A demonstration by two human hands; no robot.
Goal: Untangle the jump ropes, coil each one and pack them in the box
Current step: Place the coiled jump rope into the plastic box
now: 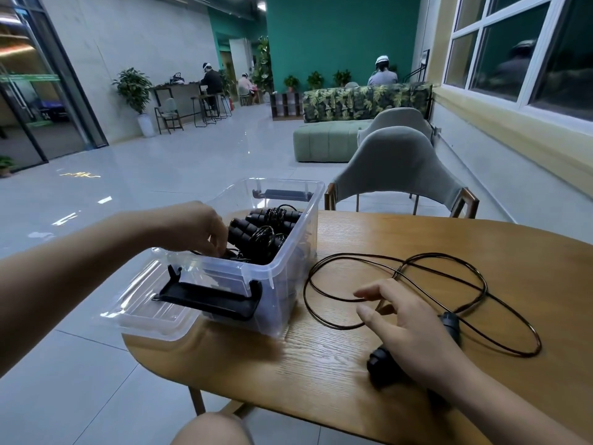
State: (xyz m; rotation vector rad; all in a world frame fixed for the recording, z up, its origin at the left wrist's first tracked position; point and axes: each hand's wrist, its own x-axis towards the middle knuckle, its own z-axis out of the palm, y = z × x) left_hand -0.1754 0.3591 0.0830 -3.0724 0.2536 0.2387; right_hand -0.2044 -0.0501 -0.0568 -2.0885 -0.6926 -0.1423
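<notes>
A clear plastic box (284,284) with black latches stands on the left end of the wooden table (353,232). Coiled black jump ropes (266,232) with thick handles lie inside it. My left hand (199,229) reaches into the box from the left, its bunched fingertips pinching black rope at the near end. One loose jump rope (305,292) sprawls in wide loops on the table right of the box. My right hand (414,329) is over it with fingers spread and straight. One handle (380,364) pokes out under the palm, and another handle (449,321) lies just past the hand.
The box's clear lid (144,311) sticks out from under the box over the table's left edge. Two grey chairs (398,168) stand behind the table. My knee (211,428) shows at the bottom. People sit far off across the tiled floor.
</notes>
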